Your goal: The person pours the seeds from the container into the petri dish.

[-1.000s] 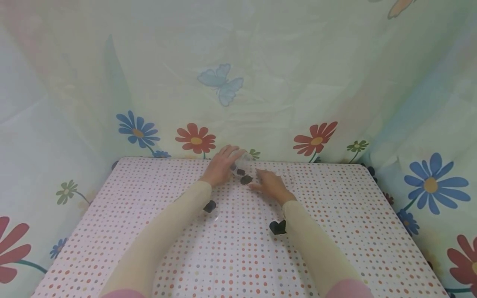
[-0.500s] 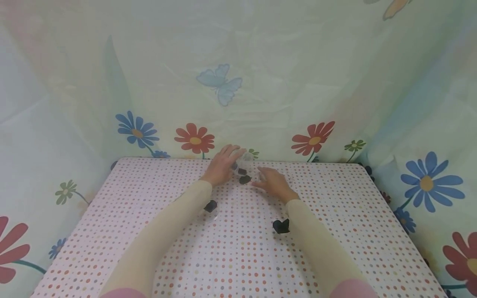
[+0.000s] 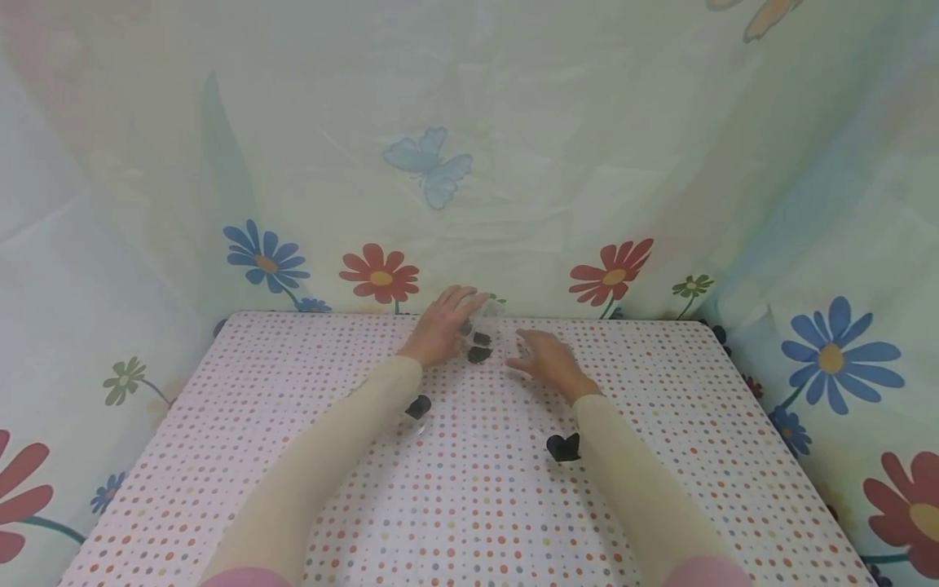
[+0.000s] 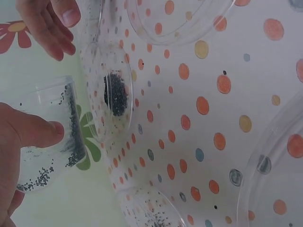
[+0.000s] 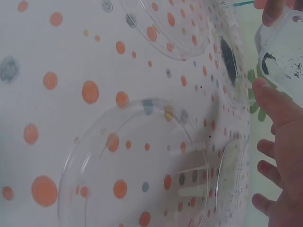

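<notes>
In the head view my left hand (image 3: pixel 438 326) holds a clear plastic cup (image 4: pixel 47 101) above the back of the table. Black grains cling inside the cup, thickest along its table-facing side. The left wrist view has the thumb pressed against the cup wall. Close by stands a clear round dish (image 4: pixel 129 94) with a heap of black grains (image 4: pixel 116 94) in it. My right hand (image 3: pixel 550 363) hovers to the right of the dish, fingers apart and holding nothing. In the right wrist view its thumb is near the cup; whether they touch I cannot tell.
Several other clear round dishes stand on the dotted tabletop (image 3: pixel 469 505). One (image 4: pixel 154 213) has scattered grains in it; a large one (image 5: pixel 71 170) is near the right wrist. A few stray grains lie between dishes. A flowered curtain (image 3: pixel 513 163) hangs behind the table.
My right hand has drawn back to the right, away from the cup and the grain heap. The left hand stays almost in place with the cup.
</notes>
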Available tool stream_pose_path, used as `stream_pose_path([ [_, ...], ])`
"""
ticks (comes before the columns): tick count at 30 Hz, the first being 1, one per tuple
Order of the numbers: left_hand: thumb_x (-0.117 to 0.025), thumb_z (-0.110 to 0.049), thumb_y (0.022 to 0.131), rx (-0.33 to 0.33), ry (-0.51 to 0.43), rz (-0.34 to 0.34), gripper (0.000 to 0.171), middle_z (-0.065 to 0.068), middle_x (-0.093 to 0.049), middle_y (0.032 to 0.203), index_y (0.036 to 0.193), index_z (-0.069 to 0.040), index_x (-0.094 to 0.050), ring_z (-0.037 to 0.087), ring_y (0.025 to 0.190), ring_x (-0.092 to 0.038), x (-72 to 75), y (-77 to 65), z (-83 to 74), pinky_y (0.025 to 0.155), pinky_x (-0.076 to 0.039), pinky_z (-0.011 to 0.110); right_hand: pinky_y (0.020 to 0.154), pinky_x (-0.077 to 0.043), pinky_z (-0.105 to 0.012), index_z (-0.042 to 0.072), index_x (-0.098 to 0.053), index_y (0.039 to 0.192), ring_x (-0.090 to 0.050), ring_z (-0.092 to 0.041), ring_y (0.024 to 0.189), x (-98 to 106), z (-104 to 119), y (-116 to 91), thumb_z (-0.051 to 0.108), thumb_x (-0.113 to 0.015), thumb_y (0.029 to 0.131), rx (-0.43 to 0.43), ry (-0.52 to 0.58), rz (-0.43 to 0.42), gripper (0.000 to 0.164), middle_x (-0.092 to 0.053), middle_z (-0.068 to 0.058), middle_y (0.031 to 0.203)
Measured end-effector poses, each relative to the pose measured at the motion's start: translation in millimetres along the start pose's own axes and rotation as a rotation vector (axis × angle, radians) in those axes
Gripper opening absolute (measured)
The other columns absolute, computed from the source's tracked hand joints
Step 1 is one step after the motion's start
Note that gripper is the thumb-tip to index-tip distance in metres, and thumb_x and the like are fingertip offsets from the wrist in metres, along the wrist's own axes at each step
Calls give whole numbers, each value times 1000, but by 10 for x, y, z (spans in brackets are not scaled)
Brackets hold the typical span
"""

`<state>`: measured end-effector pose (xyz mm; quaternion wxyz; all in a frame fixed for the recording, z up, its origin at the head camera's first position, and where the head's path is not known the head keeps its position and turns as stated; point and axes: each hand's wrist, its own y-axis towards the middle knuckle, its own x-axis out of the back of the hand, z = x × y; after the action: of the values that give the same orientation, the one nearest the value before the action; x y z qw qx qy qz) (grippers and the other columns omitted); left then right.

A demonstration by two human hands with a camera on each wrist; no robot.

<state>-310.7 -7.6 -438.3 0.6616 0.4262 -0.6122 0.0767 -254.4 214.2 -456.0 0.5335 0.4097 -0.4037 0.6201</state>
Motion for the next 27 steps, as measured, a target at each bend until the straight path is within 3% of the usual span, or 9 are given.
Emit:
stream_pose_path([
  [8, -74, -8, 66, -14, -15, -3, 87, 4, -37, 140, 141, -24, -32, 22, 133, -30, -38, 53, -40, 103, -40, 41, 110, -23, -55, 13, -36, 140, -31, -33, 135, 58, -97, -64, 47, -61, 82, -20, 26, -9, 71, -38, -12, 144],
  [17, -70, 0, 68, -29, -32, -11, 84, 4, -39, 139, 140, -23, -34, 19, 131, -31, -44, 87, -110, 97, -45, 39, 108, -23, -58, 11, -35, 140, -31, -35, 134, 100, -183, -118, 43, -61, 84, -37, 22, -14, 70, -37, -15, 144],
  [27, -68, 2, 67, -36, -53, 14, 84, 5, -37, 140, 140, -22, -33, 21, 134, -29, -82, 167, -246, 106, -37, 38, 110, -25, -54, 11, -35, 140, -30, -34, 135, 130, -325, -236, 42, -60, 85, -81, 29, -38, 69, -36, -14, 145],
])
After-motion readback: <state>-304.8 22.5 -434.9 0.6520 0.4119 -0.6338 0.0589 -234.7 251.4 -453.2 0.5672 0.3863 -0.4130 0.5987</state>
